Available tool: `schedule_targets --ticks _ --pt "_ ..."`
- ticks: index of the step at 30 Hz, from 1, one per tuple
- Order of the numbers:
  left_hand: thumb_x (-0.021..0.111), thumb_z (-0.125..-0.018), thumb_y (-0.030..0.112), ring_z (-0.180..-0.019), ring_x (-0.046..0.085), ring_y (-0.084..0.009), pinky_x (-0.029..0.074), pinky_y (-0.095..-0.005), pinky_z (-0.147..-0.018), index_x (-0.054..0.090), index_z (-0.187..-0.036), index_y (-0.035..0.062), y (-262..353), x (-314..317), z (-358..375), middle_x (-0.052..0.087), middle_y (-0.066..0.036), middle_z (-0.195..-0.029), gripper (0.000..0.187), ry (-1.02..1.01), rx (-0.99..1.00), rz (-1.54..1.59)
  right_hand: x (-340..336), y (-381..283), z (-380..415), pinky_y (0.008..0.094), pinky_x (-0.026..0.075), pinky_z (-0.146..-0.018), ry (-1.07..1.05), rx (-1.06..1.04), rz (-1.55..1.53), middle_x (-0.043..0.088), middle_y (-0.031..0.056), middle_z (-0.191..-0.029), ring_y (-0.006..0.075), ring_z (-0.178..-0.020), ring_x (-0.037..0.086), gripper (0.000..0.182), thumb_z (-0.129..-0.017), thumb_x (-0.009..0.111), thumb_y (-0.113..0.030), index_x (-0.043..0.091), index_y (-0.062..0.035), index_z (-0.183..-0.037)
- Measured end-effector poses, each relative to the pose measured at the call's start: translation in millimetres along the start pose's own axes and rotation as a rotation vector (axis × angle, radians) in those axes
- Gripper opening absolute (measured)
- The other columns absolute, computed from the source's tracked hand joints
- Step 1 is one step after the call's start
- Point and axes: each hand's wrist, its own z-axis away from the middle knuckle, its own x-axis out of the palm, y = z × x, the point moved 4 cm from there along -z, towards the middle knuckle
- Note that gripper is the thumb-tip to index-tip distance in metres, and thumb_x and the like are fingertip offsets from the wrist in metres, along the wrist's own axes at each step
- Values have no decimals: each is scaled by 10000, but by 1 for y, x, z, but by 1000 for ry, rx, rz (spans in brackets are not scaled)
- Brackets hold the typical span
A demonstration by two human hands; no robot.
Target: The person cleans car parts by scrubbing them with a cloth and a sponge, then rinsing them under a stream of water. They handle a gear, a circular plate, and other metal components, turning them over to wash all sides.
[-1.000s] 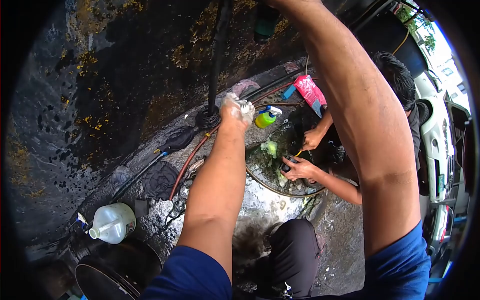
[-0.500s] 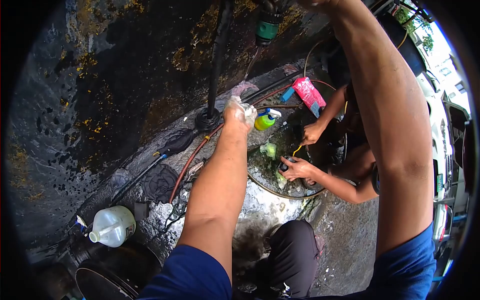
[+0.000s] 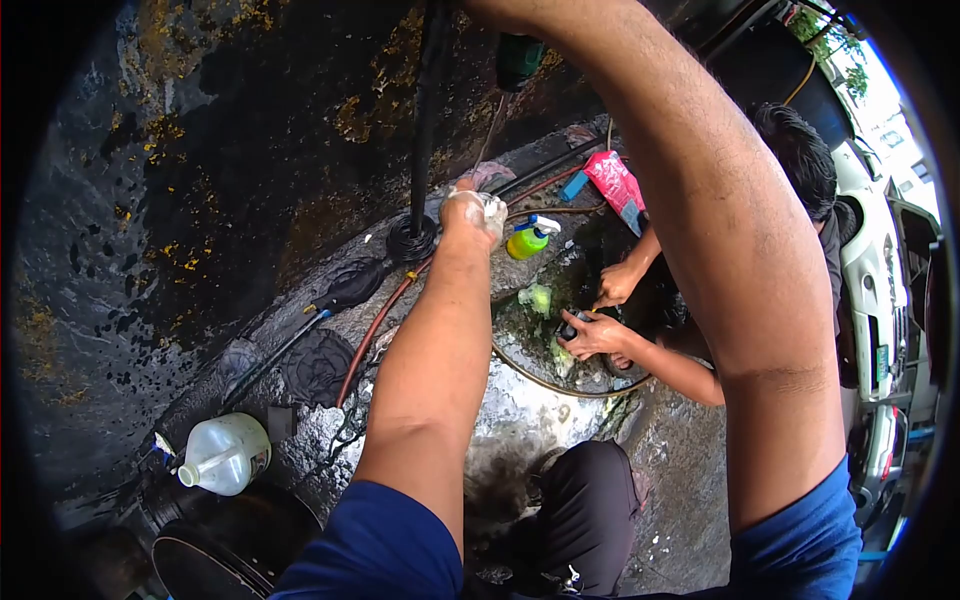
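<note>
My left hand [image 3: 472,214] is stretched out low beside the dark wall, covered in whitish suds. Its fingers are curled and partly hidden, and whatever they hold is too small to make out. Above it a thin stream of water falls from a green hose connector [image 3: 519,62] on a tap. My right arm reaches up across the view, and the right hand lies beyond the top edge. Just right of my left hand stands a spray bottle [image 3: 527,240] with yellow-green liquid.
A co-worker's hands [image 3: 600,325] hold a small dark part and a thin tool. Nearby lie a pink packet [image 3: 613,182], a blue block [image 3: 574,186], a red hose [image 3: 372,350] and a black cloth [image 3: 318,367]. A translucent jug [image 3: 226,453] is at lower left; a white car [image 3: 872,260] is at right.
My right arm has swung left across the top, partly covering the green connector. My left hand has shifted slightly left. The co-worker's dark-haired head has come into view.
</note>
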Motion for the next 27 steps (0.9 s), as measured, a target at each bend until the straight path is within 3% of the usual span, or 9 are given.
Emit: schedule_targets --ticks 3,5,8,18,23,27 --pt "505 -892 180 -896 546 -279 466 -447 -720 534 -1093 80 2 9 0 516 -82 -1125 227 -67 -57 36 1 1 -1 333 374 -701 6 3 4 502 94 -1036 229 -918 480 303 -895 496 -268 491 -41 -1096" --pt "503 -903 186 -900 553 -284 475 -437 -706 519 -1160 67 5 12 1 525 -91 -1110 284 -4 78 -96 4 1 -2 329 377 -687 7 3 8 508 91 -1022 225 -903 486 296 -897 494 -267 495 -41 -1088" --pt "501 -913 201 -923 552 -272 473 -445 -673 510 -1202 69 6 14 -8 530 -91 -1111 319 -54 30 -112 6 2 -1 323 382 -668 12 14 5 516 88 -1002 221 -881 496 286 -899 490 -265 500 -39 -1075" --pt "527 -901 206 -835 572 -285 469 -462 -595 525 -1160 72 -2 11 -33 562 -106 -1045 291 -41 45 -112 -5 4 2 303 397 -602 55 29 -79 543 77 -935 205 -808 528 257 -907 480 -258 516 -36 -1031" --pt "510 -905 193 -821 599 -291 509 -468 -582 523 -1146 38 -4 8 -32 572 -116 -1026 287 -51 61 -220 -20 13 0 292 404 -570 160 61 -318 556 71 -902 197 -772 545 247 -911 475 -255 525 -34 -1009" --pt "475 -919 166 -785 616 -297 527 -477 -577 522 -1134 29 1 0 -35 578 -135 -1042 259 -76 117 -314 -15 36 14 284 410 -543 370 206 -770 567 67 -875 191 -743 558 241 -915 470 -252 531 -32 -992"
